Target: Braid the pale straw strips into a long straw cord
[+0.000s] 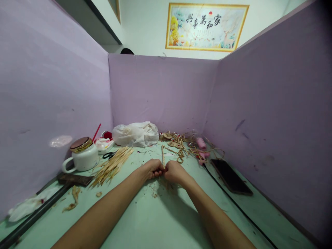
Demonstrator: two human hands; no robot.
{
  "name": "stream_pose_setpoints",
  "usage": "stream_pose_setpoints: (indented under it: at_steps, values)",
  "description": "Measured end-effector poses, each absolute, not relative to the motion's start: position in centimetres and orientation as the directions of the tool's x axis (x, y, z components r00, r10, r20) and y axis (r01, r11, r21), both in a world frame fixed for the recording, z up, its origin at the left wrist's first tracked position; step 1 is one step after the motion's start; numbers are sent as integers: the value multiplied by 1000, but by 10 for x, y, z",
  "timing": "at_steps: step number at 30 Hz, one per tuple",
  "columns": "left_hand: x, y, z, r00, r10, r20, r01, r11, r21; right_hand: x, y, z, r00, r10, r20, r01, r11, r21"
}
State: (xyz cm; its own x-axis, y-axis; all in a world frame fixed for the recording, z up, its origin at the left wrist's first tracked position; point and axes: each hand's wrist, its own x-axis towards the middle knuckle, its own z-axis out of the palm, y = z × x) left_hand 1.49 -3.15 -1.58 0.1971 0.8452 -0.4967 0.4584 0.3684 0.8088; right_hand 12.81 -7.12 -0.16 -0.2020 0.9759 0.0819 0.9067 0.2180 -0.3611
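Note:
My left hand [153,169] and my right hand [174,172] meet at the middle of the green tabletop, fingers closed. Between them they pinch the near end of a braided straw cord [163,156]. From there the cord runs away from me, bends, and trails right to a small loop. Exactly how the fingertips hold the strands is hidden. Left of my left hand lies a fanned bundle of dry straw [112,166]. Small straw scraps [155,195] are scattered just below the hands.
On the left stand a white lidded mug [85,159], black-handled scissors [109,155] and a hammer [75,180]. A white plastic bag [136,134] sits at the back beside braided straw pieces [176,141]. To the right are a pink hot glue gun [203,157], its black cable and a phone [231,176]. Purple panels enclose three sides.

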Motion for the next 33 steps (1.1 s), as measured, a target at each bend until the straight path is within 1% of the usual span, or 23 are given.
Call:
stream_pose_setpoints:
  at_steps: [2,4,5,6,8,10,11,12,13,15,17,20,24,28,31,33]
  values:
    - [13,-32,-14,187,810,-556,443,435,784,131,-70,-2,-223,972,71,881,232,-413]
    - [10,-31,-12,188,789,-585,447,462,766,137,-64,-2,-239,971,-4,831,202,-518]
    - [9,-31,-11,196,779,-596,451,468,760,140,-60,-2,-231,972,-41,792,163,-588]
    - [7,-31,-10,208,765,-610,451,478,753,144,-55,-2,-204,977,-61,743,114,-659]
    - [5,-29,-9,246,736,-630,437,496,750,148,-47,-2,-99,994,-47,621,25,-784]
    - [3,-28,-9,296,724,-624,403,497,768,147,-44,-5,-9,999,-42,492,-32,-870]
    - [2,-28,-10,314,725,-612,387,491,780,145,-44,-7,-8,998,-68,438,-58,-897]
    - [2,-27,-11,324,730,-602,377,484,790,142,-45,-9,-42,993,-107,392,-82,-916]
    - [2,-27,-11,326,735,-595,378,476,795,139,-46,-12,-94,985,-147,359,-104,-927]
    - [3,-28,-12,306,749,-588,401,458,793,134,-49,-18,-155,968,-196,359,-129,-924]
    - [4,-29,-12,291,762,-578,434,434,790,132,-49,-22,-148,970,-195,410,-119,-904]
    - [6,-33,-10,256,789,-559,533,367,762,136,-47,-25,-124,979,-160,475,-83,-876]
    - [8,-39,-4,214,865,-453,676,204,708,141,-45,-26,-145,974,-174,491,-82,-868]
    - [1,-37,2,250,857,-450,737,133,663,142,-45,-28,-166,970,-175,457,-81,-886]
    - [-13,-34,6,324,835,-445,707,99,700,141,-47,-28,-163,971,-172,452,-81,-888]
    - [-25,-32,10,371,800,-471,708,85,702,140,-48,-27,-160,970,-181,452,-91,-888]
